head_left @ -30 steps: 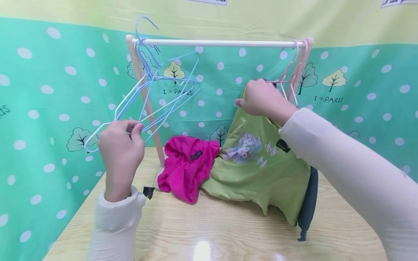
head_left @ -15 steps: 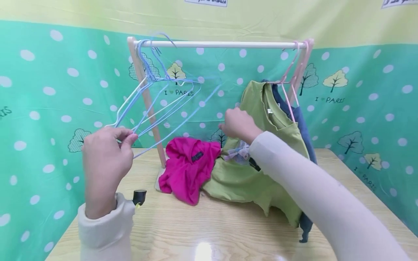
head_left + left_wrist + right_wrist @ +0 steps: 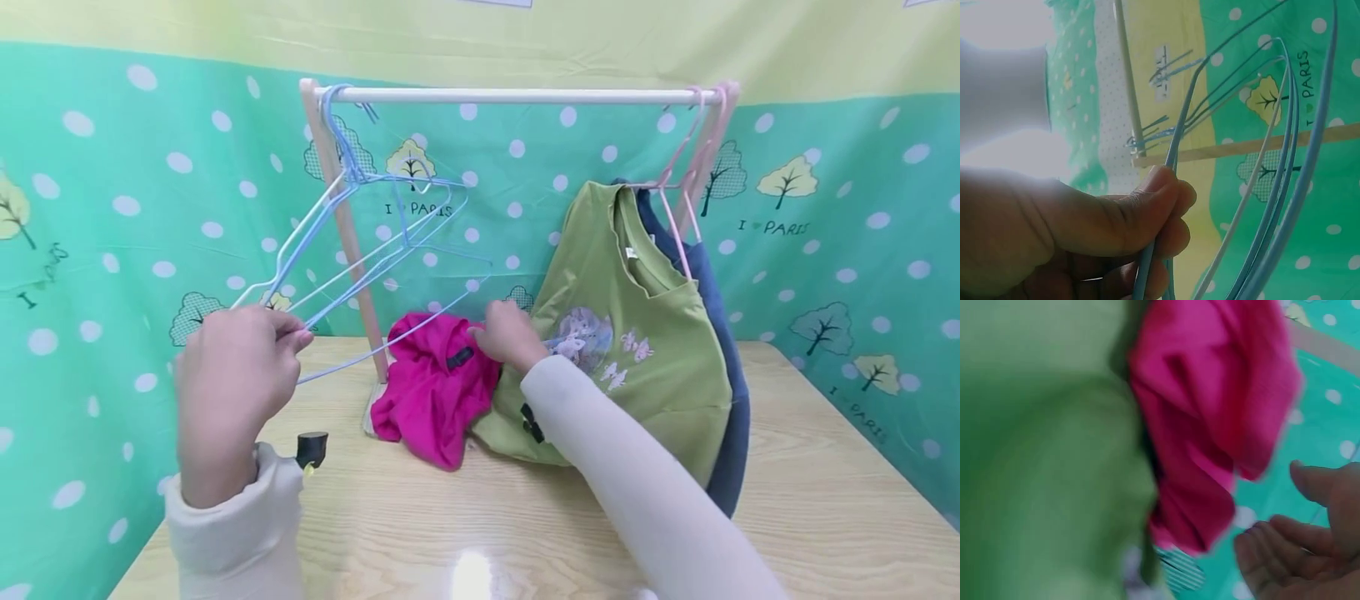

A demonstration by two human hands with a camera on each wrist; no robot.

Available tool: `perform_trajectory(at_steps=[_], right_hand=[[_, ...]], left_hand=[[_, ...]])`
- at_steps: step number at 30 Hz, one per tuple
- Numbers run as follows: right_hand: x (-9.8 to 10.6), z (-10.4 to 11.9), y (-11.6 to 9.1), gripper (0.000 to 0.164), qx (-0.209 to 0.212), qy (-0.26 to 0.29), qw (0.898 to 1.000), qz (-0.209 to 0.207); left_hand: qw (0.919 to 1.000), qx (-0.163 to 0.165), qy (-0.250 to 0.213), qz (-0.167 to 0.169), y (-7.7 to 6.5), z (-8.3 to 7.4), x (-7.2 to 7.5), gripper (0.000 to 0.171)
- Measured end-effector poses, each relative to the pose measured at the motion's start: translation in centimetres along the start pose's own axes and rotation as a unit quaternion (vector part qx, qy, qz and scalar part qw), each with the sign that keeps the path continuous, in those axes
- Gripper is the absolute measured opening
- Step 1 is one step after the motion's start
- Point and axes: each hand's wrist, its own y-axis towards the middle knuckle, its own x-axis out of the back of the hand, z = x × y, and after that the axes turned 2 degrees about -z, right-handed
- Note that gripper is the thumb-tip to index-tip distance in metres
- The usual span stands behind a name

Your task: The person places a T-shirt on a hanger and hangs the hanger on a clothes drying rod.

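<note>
My left hand [image 3: 240,375] pinches the wire of a light-blue clothes hanger [image 3: 1186,106] between thumb and fingers, off the rack and tilted. Right behind it, blue and white hangers [image 3: 348,158] hang at the rack's left end. My right hand [image 3: 510,333] is by a crumpled magenta garment [image 3: 431,408] on the table; in the right wrist view its thumb and fingers are spread apart with nothing between them. A green shirt [image 3: 675,400] with a printed picture hangs just right of that hand, on a pink hanger [image 3: 677,229].
A rack with a white bar [image 3: 517,96] and wooden posts stands on the wooden table [image 3: 390,533]. Behind the green shirt hangs a dark blue garment [image 3: 737,433]. A dotted green and yellow cloth [image 3: 825,208] covers the wall behind.
My right hand has let go of the green shirt's shoulder and moved down and left to the magenta garment. The held hanger has come lower, its hook leaving the level of the bar.
</note>
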Motion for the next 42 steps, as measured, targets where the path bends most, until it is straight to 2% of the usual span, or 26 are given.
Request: perform_trajectory(at_steps=[3,5,8,10,11,14,17,18,20,22,24,27,28,30,33,35,38,42], right_hand=[[-1.5,-0.1,0.0,0.037,0.014,0.026,1.0,0.007],[-2.1,-0.3,0.0,0.053,0.015,0.029,0.999,0.019],[-2.4,-0.8,-0.2,0.072,0.005,0.029,0.999,0.039],[-2.2,-1.2,-0.3,0.076,-0.002,0.018,0.998,0.052],[-2.0,-1.3,-0.4,0.077,-0.007,0.011,0.998,0.057],[-1.0,-1.5,-0.8,0.052,-0.04,-0.05,0.994,0.091],[0.3,-1.4,-1.3,0.027,-0.077,-0.125,0.98,0.133],[0.6,-1.3,-1.3,0.026,-0.086,-0.142,0.976,0.143],[0.9,-1.1,-1.3,0.042,-0.085,-0.15,0.975,0.14],[0.9,-1.1,-0.9,0.065,-0.055,-0.136,0.982,0.12],[0.4,-1.2,-0.4,0.078,0.005,-0.114,0.988,0.1],[-0.7,-1.5,0.2,0.072,0.108,-0.082,0.988,0.076],[-1.0,-1.6,0.3,0.065,0.133,-0.075,0.986,0.072],[-1.6,-1.7,0.3,0.045,0.157,-0.06,0.984,0.058],[-1.9,-1.9,0.4,0.021,0.156,-0.038,0.986,0.043],[-1.8,-2.1,0.5,0.013,0.15,-0.018,0.988,0.027],[-1.5,-2.5,0.8,0.013,0.119,0.039,0.992,0.002],[-0.5,-3.2,1.1,0.017,0.032,0.128,0.991,-0.027]], left_hand=[[0.9999,0.007,0.002,0.009,-0.2,0.1,0.2,0.013],[0.9999,0.009,0.001,0.013,-0.3,0.2,0.2,0.013],[0.9998,0.008,-0.002,0.02,-0.3,0.1,0.2,0.014],[0.9996,0.01,-0.002,0.027,-0.2,0.1,0.1,0.014],[0.9995,0.011,-0.002,0.03,-0.2,0.1,0.1,0.015],[0.9994,0.012,-0.003,0.033,-0.1,0.2,0.1,0.016],[0.9996,0.01,-0.004,0.027,0.0,0.3,0.2,0.016],[0.9996,0.01,-0.004,0.026,0.0,0.3,0.2,0.015],[0.9996,0.011,-0.001,0.026,0.0,0.3,0.3,0.015],[0.9994,0.015,0.001,0.032,0.0,0.3,0.3,0.016],[0.9992,0.016,0.003,0.036,0.0,0.2,0.3,0.016],[0.9992,0.014,0.005,0.038,-0.1,0.0,0.3,0.016],[0.9992,0.011,0.005,0.037,-0.1,-0.1,0.2,0.016],[0.9994,0.005,0.004,0.034,-0.1,-0.3,0.1,0.015],[0.9995,-0.004,0.003,0.03,-0.1,-0.7,-0.1,0.015],[0.9997,-0.008,0.001,0.024,-0.1,-1.0,-0.2,0.014],[0.9998,-0.013,0.002,0.016,0.0,-1.1,-0.2,0.014],[0.9998,-0.02,0.0,0.008,0.0,-1.0,-0.1,0.013]])
